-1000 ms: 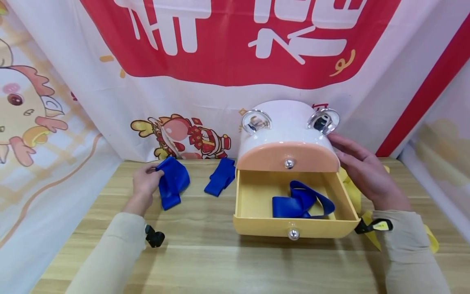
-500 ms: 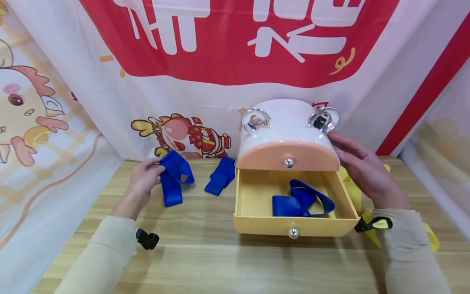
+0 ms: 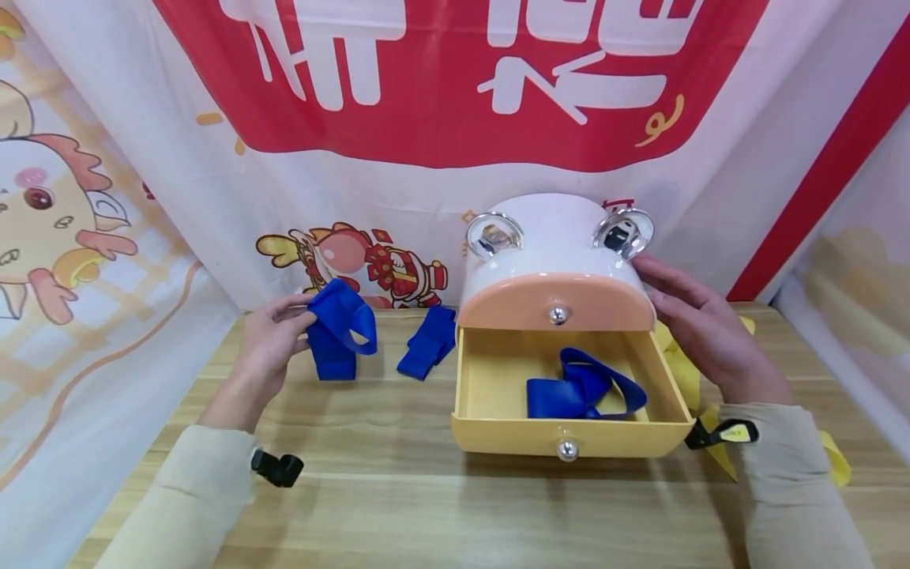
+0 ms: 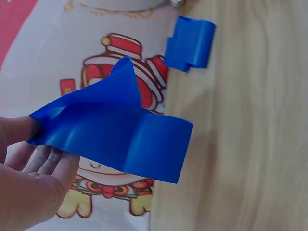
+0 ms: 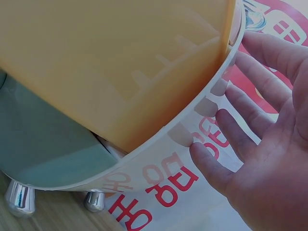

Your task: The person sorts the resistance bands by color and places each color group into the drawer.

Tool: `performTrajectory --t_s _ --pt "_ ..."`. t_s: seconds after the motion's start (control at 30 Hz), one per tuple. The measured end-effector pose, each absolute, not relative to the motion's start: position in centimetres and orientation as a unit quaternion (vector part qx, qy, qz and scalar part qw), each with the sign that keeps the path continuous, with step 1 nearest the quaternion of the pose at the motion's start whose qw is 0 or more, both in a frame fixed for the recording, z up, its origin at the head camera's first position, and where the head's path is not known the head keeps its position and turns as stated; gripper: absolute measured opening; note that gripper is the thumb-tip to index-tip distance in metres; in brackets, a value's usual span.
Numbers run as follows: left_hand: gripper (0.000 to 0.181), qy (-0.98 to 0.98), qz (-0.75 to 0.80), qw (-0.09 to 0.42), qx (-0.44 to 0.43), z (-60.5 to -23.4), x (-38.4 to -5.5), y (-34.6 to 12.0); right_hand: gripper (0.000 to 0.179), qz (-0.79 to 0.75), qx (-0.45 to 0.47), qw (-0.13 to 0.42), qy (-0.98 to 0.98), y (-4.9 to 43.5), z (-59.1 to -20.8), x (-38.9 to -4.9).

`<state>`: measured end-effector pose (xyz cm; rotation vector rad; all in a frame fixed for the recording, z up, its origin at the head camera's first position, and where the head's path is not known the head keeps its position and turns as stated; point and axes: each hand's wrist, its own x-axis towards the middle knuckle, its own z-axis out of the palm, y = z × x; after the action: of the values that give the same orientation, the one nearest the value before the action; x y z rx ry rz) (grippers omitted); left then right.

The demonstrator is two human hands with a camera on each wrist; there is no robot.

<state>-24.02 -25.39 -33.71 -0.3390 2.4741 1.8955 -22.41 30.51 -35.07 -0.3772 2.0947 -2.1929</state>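
Note:
My left hand (image 3: 272, 340) pinches a loop of blue ribbon (image 3: 340, 324) between thumb and fingers, left of the drawer box. In the left wrist view the ribbon (image 4: 110, 130) hangs in a fold from the fingertips. My right hand (image 3: 700, 332) touches the right side of a small white drawer box (image 3: 550, 237) with silver-ringed eyes. In the right wrist view its straight fingers (image 5: 211, 166) rest their tips against the white wall. The yellow drawer (image 3: 569, 438) stands pulled out, and another blue ribbon (image 3: 569, 395) lies inside it.
A folded blue ribbon (image 3: 428, 344) lies on the wooden table (image 3: 384, 490) between the left hand and the box. Yellow ribbon (image 3: 684, 375) lies by the box's right side, partly behind the right arm. A printed cloth (image 3: 426, 197) hangs right behind the table.
The left hand has drawn a little left and up, lifting the blue ribbon, whose loop has opened out. The right hand, box and drawer stay in place.

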Motion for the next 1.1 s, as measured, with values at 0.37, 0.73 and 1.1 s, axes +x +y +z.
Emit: performTrajectory --t_s 0.37,0.73,1.1 --pt "0.025 0.770 0.636 -0.009 -0.060 -30.2 -22.3 -24.3 0.054 -0.717 -0.130 0.045 0.683 30.5 -35.0 -22.4" --pt "0.017 0.685 0.728 0.020 -0.001 -25.6 -20.5 -23.3 0.054 -0.719 -0.130 0.056 0.681 30.6 -35.2 -22.3" --pt "0.019 0.655 0.752 0.072 0.010 -22.7 -18.9 -20.8 0.055 -0.722 -0.149 0.057 0.673 30.8 -35.2 -22.3"
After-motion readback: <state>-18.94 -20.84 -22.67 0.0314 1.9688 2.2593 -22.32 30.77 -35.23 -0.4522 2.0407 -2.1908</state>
